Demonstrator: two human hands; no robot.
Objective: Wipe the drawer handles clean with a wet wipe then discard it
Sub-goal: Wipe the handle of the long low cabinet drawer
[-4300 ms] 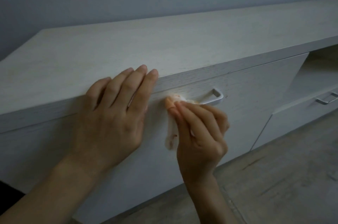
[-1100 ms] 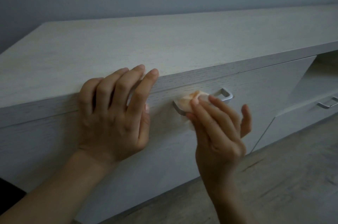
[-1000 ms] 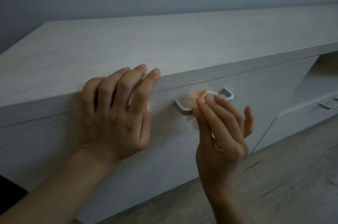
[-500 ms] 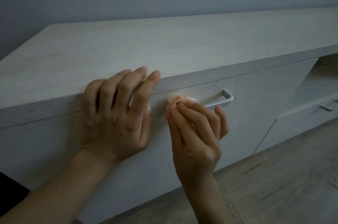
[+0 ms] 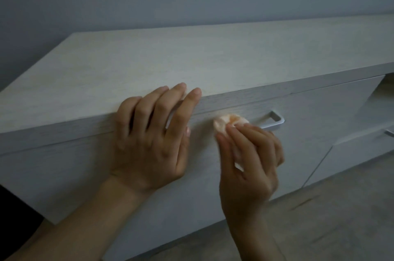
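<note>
Two bare hands and forearms of one person, seen in dim light. The left hand (image 5: 149,139) is in sharp view: long, slender fingers (image 5: 183,111) with rounded tips, knuckle creases and faint tendon ridges across its back, and a short, trimmed thumbnail (image 5: 187,131) showing at its edge. The left forearm (image 5: 85,218) is uncovered all the way down to the bottom edge of the picture. The right hand (image 5: 247,167) is slightly blurred; its fingers look equally slim, and the right forearm (image 5: 251,235) below it is also uncovered. At the lower left edge, a black patch (image 5: 15,207) sits beside the left forearm; it may be clothing, but that cannot be told.
</note>
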